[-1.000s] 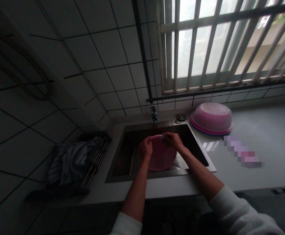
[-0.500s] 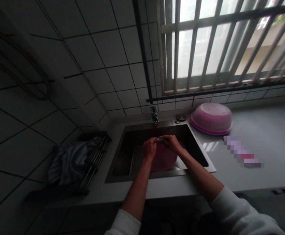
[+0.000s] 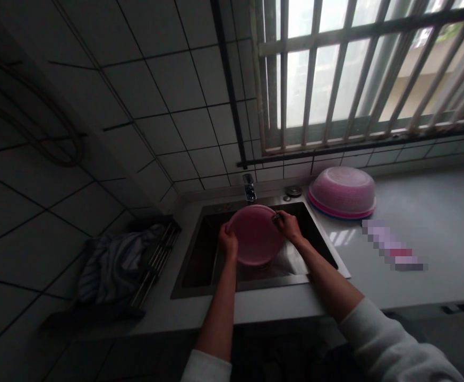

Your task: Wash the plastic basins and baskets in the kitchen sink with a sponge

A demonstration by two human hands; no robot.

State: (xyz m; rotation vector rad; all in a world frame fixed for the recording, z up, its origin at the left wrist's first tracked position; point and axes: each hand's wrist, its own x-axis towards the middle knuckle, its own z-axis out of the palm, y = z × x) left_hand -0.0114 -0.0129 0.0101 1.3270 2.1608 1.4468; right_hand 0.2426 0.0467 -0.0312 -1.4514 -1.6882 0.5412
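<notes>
A round pink basin is held tilted over the sink, its inside facing me, under the faucet. My left hand is closed on the basin's left rim. At the right rim is my right hand, its fingers closed round a small, dark, shiny thing whose kind I cannot make out. That small thing seems to touch the rim. Whether the right hand also grips the basin is unclear.
Right of the sink, pink bowls lie upside down in a stack. A round metal drain cover sits behind the sink. On the left, a striped cloth hangs over a metal rack. A blurred patch lies on the right counter.
The basin has come up and tipped to face me. My hands, close together before, have moved apart: the left to its left rim, the right to its right rim.
</notes>
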